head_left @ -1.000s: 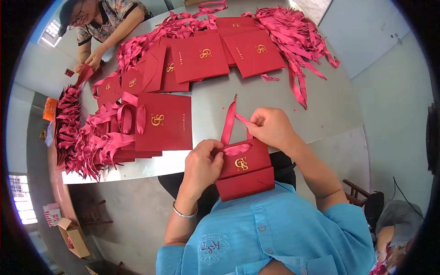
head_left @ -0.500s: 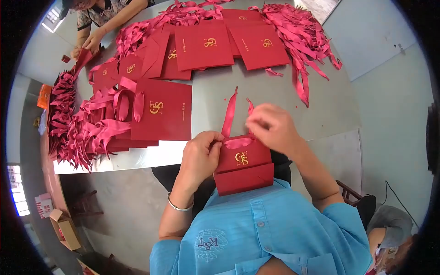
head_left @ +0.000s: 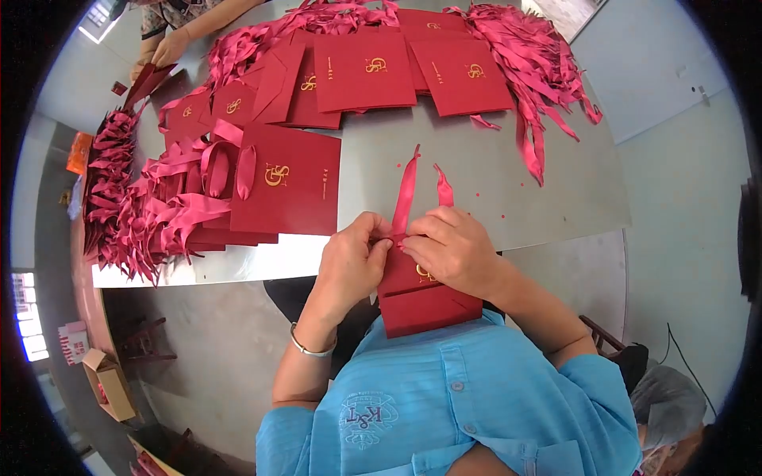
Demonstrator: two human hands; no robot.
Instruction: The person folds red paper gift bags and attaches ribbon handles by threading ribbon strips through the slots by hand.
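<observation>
A small red paper gift bag (head_left: 429,311) with a gold logo lies against my lap, its top edge towards the table. At its upper left corner, my left hand (head_left: 353,260) pinches the edge between thumb and fingers. My right hand (head_left: 451,247) covers most of the logo, its fingertips closed on a bit of pink ribbon beside the left thumb. One long ribbon end (head_left: 406,190) stretches from the bag's top onto the table. Another ribbon end (head_left: 444,190) shows beyond the right hand's knuckles.
More red bags (head_left: 365,75) lie across the grey table (head_left: 571,198). A row of bags with ribbon handles (head_left: 178,198) stands at the left. Loose ribbons (head_left: 528,59) are heaped at the back right. Another person's hands (head_left: 169,51) hold a bag at the far left.
My right hand has come down and left from above the bag's right corner to its top edge, closing beside my left hand. My left hand keeps its grip. The view has shifted slightly.
</observation>
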